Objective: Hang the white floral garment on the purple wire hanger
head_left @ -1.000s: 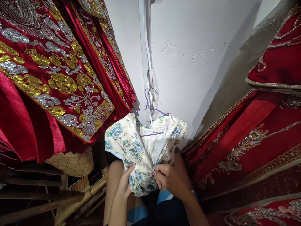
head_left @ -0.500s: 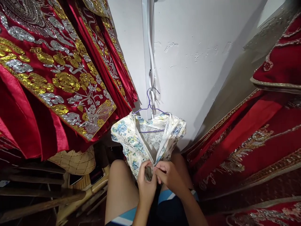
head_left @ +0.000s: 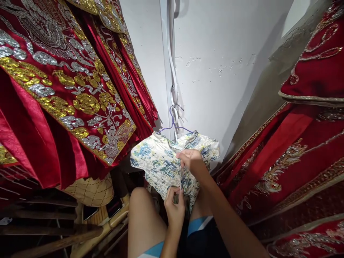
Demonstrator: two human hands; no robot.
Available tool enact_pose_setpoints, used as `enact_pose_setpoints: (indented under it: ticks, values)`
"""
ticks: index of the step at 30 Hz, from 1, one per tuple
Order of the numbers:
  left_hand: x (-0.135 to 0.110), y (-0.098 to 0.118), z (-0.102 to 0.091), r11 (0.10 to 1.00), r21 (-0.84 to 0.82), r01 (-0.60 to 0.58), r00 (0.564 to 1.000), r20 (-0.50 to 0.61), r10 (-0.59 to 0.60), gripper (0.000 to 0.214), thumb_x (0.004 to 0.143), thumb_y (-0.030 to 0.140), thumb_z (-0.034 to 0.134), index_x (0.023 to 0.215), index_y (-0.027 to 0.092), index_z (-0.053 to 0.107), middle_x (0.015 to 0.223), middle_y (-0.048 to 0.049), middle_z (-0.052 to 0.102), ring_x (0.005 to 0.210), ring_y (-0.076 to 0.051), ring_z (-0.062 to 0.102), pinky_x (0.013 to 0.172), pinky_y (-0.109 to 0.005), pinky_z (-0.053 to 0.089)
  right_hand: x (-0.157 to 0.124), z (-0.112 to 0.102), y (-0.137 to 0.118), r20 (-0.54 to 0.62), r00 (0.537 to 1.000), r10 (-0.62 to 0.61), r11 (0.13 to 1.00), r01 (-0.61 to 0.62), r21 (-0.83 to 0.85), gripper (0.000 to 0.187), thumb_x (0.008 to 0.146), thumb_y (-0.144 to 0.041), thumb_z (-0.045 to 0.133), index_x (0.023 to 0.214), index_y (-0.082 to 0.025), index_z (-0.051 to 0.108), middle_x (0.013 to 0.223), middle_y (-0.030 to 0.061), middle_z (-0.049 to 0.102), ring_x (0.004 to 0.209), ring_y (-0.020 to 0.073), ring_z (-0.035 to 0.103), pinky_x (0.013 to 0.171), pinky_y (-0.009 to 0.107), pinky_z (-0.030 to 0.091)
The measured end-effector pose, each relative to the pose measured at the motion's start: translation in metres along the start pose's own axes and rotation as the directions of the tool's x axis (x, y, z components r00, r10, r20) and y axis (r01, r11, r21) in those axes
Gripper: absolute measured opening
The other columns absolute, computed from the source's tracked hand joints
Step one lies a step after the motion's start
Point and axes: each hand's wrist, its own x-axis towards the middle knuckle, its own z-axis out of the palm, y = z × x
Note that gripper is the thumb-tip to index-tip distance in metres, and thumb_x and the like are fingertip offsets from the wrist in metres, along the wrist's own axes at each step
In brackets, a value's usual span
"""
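A cream dress with a blue and yellow floral print hangs on a thin purple wire hanger in front of my knees. A zipper runs down its middle, with the two edges drawn together. My right hand pinches near the top of this zipper, just below the collar; the fingers cover the pull. Lower down, my left hand grips the dress fabric beside the zipper between thumb and fingers. The lower part of the dress hangs between my legs, partly hidden.
Red garments with gold and silver embroidery hang at the left, and beaded red garments at the right. A white strap runs down the pale wall to the hanger. Wooden furniture with two phone-like dark objects stands lower left.
My right hand has moved up along the zipper from beside my left hand to near the collar. The open V at the top of the dress has closed. My left hand stays low.
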Motion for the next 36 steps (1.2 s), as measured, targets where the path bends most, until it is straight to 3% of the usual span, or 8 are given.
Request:
enact_pose_setpoints:
  ticks: [7,15,20,23,26,28,30,36]
  values:
    - [0.004,-0.006,0.006,1.000,0.023,-0.018,0.996,0.087,0.016,0.021,0.092,0.031,0.055,0.074,0.020,0.058,0.072,-0.0033,0.056,0.072,-0.019,0.057,0.069,-0.028,0.044,0.029,-0.002,-0.022,-0.071,0.991,-0.117,0.991,0.121,0.058,0.026,0.077,-0.039,0.066,0.066,-0.015,0.066,0.044,-0.0029,0.053,0.041,0.0083,0.039,0.046,0.023,0.033]
    - [0.000,-0.015,0.005,0.999,-0.014,0.050,0.996,0.070,-0.049,0.021,0.090,0.034,0.059,0.076,0.019,0.061,0.073,-0.0030,0.058,0.072,-0.019,0.057,0.069,-0.027,0.044,0.020,-0.006,-0.038,-0.075,0.983,-0.166,0.981,0.173,0.093,0.029,0.079,-0.042,0.064,0.074,-0.014,0.068,0.044,-0.0047,0.051,0.039,0.0073,0.035,0.041,0.022,0.028]
    - [0.056,0.035,-0.003,0.996,-0.011,-0.094,0.993,-0.069,0.093,0.019,0.091,0.034,0.059,0.098,0.018,0.068,0.087,-0.0059,0.065,0.084,-0.020,0.060,0.079,-0.030,0.047,0.013,-0.006,-0.039,-0.036,0.981,-0.190,0.973,0.193,0.129,0.027,0.081,-0.042,0.064,0.076,-0.016,0.066,0.043,-0.0056,0.049,0.041,0.0084,0.039,0.042,0.022,0.030]
    - [0.105,0.082,-0.012,0.948,0.018,-0.316,0.938,-0.144,0.316,0.026,0.094,0.030,0.057,0.116,0.019,0.065,0.103,-0.0078,0.067,0.093,-0.019,0.062,0.086,-0.031,0.048,0.007,-0.004,-0.041,-0.017,0.985,-0.174,0.976,0.175,0.130,0.027,0.082,-0.042,0.063,0.073,-0.017,0.063,0.046,-0.0057,0.049,0.040,0.0073,0.037,0.041,0.022,0.027]
    - [0.143,0.117,-0.018,0.860,0.122,-0.496,0.866,-0.005,0.501,0.026,0.096,0.026,0.055,0.118,0.019,0.065,0.101,-0.0064,0.068,0.090,-0.017,0.063,0.083,-0.031,0.049,0.001,-0.002,-0.043,-0.031,0.985,-0.169,0.975,0.171,0.143,0.028,0.082,-0.042,0.062,0.070,-0.017,0.059,0.047,-0.0056,0.049,0.041,0.0067,0.036,0.041,0.021,0.027]
    - [0.155,0.129,-0.020,0.809,0.178,-0.560,0.828,0.102,0.551,0.019,0.096,0.025,0.054,0.105,0.018,0.068,0.094,-0.0049,0.069,0.086,-0.016,0.063,0.080,-0.030,0.049,-0.001,-0.001,-0.042,-0.046,0.982,-0.181,0.970,0.187,0.159,0.027,0.082,-0.041,0.062,0.071,-0.017,0.058,0.046,-0.0062,0.046,0.042,0.0068,0.035,0.042,0.021,0.027]
    - [0.159,0.133,-0.020,0.781,0.215,-0.587,0.809,0.125,0.574,0.015,0.096,0.024,0.053,0.096,0.017,0.067,0.088,-0.0039,0.069,0.082,-0.016,0.064,0.077,-0.029,0.049,-0.001,0.000,-0.039,-0.053,0.980,-0.190,0.967,0.196,0.165,0.025,0.082,-0.040,0.062,0.071,-0.017,0.058,0.046,-0.0073,0.043,0.042,0.0065,0.031,0.041,0.021,0.024]
    - [0.161,0.134,-0.027,0.774,0.312,-0.551,0.809,-0.029,0.587,0.011,0.095,0.025,0.053,0.095,0.017,0.061,0.087,-0.0038,0.066,0.082,-0.016,0.062,0.078,-0.029,0.048,0.000,0.006,-0.017,-0.081,0.984,-0.160,0.986,0.164,0.040,0.026,0.082,-0.038,0.059,0.066,-0.019,0.053,0.049,-0.0081,0.036,0.045,0.0072,0.024,0.042,0.023,0.018]
